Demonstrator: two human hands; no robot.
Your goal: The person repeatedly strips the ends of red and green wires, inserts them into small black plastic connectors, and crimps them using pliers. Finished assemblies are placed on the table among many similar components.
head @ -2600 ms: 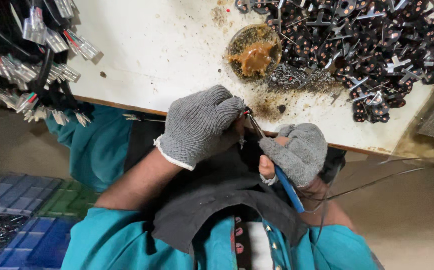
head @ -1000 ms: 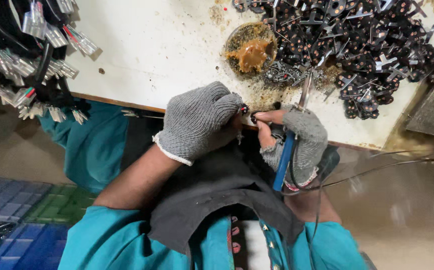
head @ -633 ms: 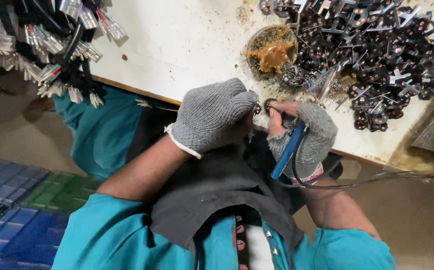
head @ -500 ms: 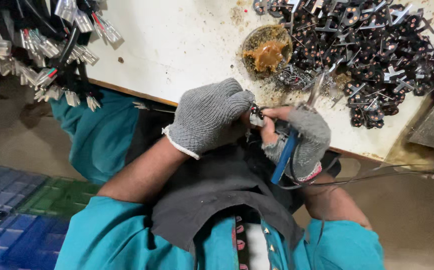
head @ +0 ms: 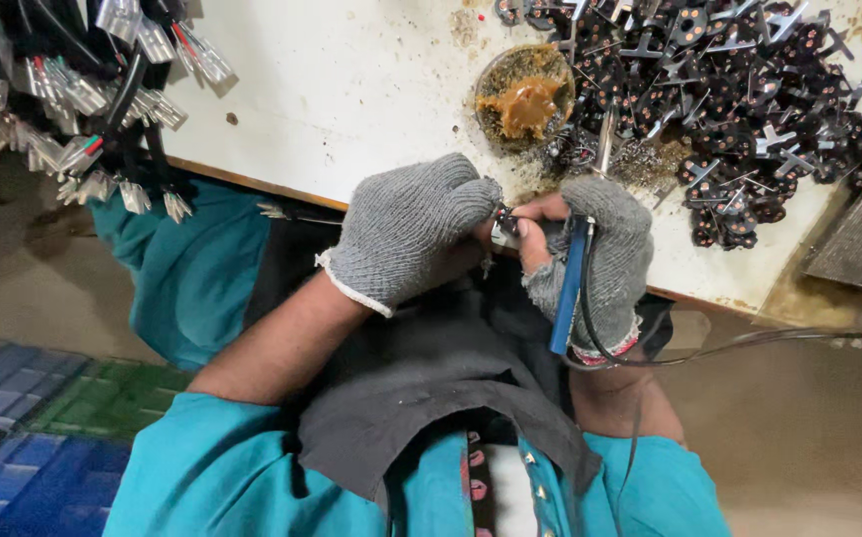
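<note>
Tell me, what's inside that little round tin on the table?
The round tin holds a lump of brownish-orange paste, smeared up its walls. The paste covers the bottom, so whatever lies beneath it cannot be seen. Black metal parts lie piled beside the tin, not in it.

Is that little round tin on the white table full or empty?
Partly full: the round tin holds a lump of brown paste in its middle, with smeared residue around it.
</note>
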